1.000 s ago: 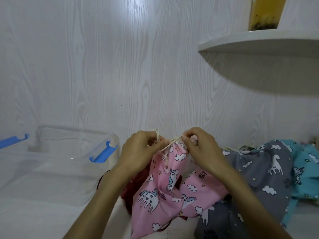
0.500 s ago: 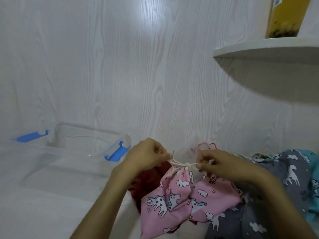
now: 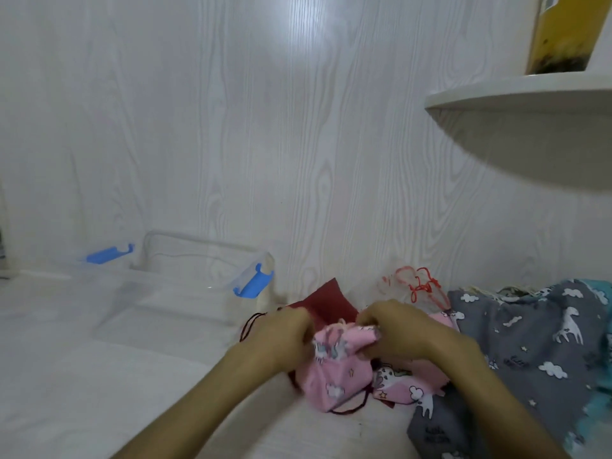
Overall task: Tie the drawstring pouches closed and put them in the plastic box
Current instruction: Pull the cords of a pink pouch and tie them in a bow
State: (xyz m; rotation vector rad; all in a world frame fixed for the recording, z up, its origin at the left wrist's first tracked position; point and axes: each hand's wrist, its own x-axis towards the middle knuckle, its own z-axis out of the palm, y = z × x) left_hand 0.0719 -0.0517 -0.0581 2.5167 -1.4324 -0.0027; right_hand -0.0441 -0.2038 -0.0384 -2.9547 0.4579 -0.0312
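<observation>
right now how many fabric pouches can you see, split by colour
pink unicorn-print pouch, held by the left hand and the right hand: 1
dark red pouch: 1
sheer pouch with red drawstring: 1
grey unicorn-print pouch: 1
teal pouch: 1
total: 5 visible; others may be hidden beneath

both hands have dropped from mid-frame toward the lower centre. the left hand (image 3: 284, 329) and right hand (image 3: 394, 329), earlier apart and drawing the cord taut, now sit close together, gripping the bunched top of the pink pouch (image 3: 334, 366). the cord is no longer visible. the pouch, previously hanging long, is now crumpled low on the tabletop.
</observation>
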